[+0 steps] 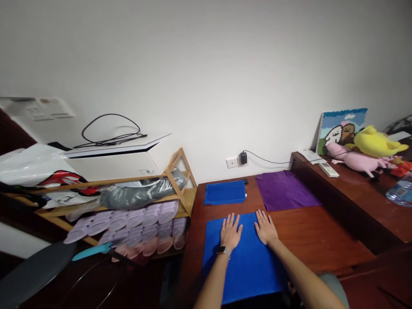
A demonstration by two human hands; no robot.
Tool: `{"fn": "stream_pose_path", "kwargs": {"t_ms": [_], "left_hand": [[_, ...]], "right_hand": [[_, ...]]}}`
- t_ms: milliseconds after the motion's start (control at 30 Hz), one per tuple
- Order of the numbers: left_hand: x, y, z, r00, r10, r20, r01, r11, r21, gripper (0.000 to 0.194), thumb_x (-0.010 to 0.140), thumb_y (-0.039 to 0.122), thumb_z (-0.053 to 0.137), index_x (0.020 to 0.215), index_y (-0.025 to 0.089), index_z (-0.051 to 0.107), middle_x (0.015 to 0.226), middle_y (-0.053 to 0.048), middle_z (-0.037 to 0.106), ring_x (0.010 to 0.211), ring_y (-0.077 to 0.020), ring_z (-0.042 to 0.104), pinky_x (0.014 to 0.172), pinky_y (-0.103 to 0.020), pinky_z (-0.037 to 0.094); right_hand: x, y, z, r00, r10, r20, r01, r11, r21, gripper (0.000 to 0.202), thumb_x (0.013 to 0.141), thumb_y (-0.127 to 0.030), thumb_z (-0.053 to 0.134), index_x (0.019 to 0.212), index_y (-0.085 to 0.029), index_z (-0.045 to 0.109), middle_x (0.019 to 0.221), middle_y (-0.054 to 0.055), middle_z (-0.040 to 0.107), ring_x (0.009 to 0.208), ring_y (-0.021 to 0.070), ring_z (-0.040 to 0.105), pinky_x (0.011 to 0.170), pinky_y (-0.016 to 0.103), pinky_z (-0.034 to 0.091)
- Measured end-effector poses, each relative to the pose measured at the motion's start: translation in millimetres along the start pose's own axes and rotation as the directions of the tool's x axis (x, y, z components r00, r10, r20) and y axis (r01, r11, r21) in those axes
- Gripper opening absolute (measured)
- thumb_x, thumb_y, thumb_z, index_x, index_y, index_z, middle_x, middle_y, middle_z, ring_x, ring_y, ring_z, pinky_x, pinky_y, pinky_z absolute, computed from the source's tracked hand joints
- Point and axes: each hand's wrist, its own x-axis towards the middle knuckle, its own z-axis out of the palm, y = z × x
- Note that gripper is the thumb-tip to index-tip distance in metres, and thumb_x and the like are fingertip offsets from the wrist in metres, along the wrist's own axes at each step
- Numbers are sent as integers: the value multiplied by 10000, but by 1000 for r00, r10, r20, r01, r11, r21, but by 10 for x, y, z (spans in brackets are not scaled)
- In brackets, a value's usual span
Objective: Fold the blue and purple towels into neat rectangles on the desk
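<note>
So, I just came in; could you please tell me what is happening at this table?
A person has both palms down, fingers spread, at a large blue cloth lying flat on the table. The left hand is on the cloth and the right hand is at its far right corner. Beyond it lies a smaller blue cloth, apparently folded, with a purple cloth spread to its right.

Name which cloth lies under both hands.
The larger blue cloth: the left hand and right hand rest on it, while the smaller blue cloth and the purple cloth lie untouched behind.
</note>
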Motion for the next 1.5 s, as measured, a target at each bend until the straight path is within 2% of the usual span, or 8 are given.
{"fn": "stream_pose_path", "kwargs": {"t_ms": [100, 167, 267, 400, 567, 833, 1167, 1500], "left_hand": [[-127, -505, -55, 988, -142, -60, 146, 986, 76, 637, 1063, 541, 274, 1622, 250, 367, 1694, -89, 343, 1583, -286, 260, 1285, -527, 220], [-213, -785, -63, 982, -169, -87, 178, 978, 105, 650, 1063, 552, 245, 1626, 245, 358, 1697, -76, 338, 1586, -271, 254, 1284, -504, 231], [-278, -967, -48, 982, -159, -98, 170, 978, 122, 665, 1067, 545, 219, 1634, 219, 339, 1706, -73, 312, 1590, -258, 240, 1285, -473, 240], [-263, -931, -20, 983, -157, -90, 168, 978, 126, 670, 1069, 526, 224, 1632, 181, 339, 1703, -95, 313, 1591, -270, 235, 1291, -466, 229], [-239, -934, 32, 981, -157, -112, 171, 977, 129, 674, 1065, 520, 231, 1631, 172, 341, 1695, -112, 332, 1591, -281, 234, 1290, -482, 226], [-145, -1018, 34, 983, -156, -98, 167, 978, 127, 695, 1062, 546, 216, 1637, 170, 322, 1712, -116, 292, 1595, -281, 217, 1285, -464, 235], [-105, -1048, -16, 980, -196, -23, 197, 972, 130, 724, 1054, 571, 170, 1648, 176, 290, 1725, -102, 249, 1602, -268, 189, 1295, -472, 191], [-33, -1086, -61, 976, -215, -19, 215, 966, 146, 702, 1050, 572, 170, 1649, 227, 293, 1721, -60, 273, 1603, -248, 190, 1297, -482, 174]], "right_hand": [[-9, -19, -20, 999, 19, 32, -18, 1000, -19, 686, 1051, -458, 164, 1674, -170, 160, 1743, 24, 142, 1616, 195, 68, 1303, 430, 34], [-7, -35, -32, 998, 32, 46, -30, 999, -41, 695, 1051, -461, 143, 1673, -152, 140, 1745, 19, 127, 1616, 189, 56, 1303, 424, 24], [3, -44, -53, 998, 40, 58, -36, 998, -60, 697, 1051, -459, 135, 1674, -145, 126, 1746, 17, 117, 1617, 190, 46, 1303, 426, 15], [-12, 11, -88, 994, 47, 101, -43, 998, -45, 704, 1054, -473, 127, 1675, -141, 118, 1749, 24, 102, 1616, 183, 56, 1303, 412, 44], [-111, 105, -98, 997, 39, 69, -35, 998, -49, 707, 1057, -467, 108, 1672, -119, 126, 1750, 46, 114, 1613, 176, 85, 1301, 387, 39], [-97, 49, -60, 999, 36, 26, -34, 997, -76, 692, 1030, -393, 191, 1676, -152, 136, 1747, 8, 130, 1615, 188, 76, 1300, 415, 13], [15, 3, -131, 980, 132, 152, -130, 991, -24, 696, 1036, -451, 131, 1680, -193, 77, 1755, -33, 78, 1617, 182, 30, 1301, 439, 10], [61, -60, -51, 991, 111, 74, -106, 992, -63, 705, 1040, -502, 75, 1680, -204, 87, 1751, -38, 91, 1619, 201, 5, 1291, 446, -64]]}}
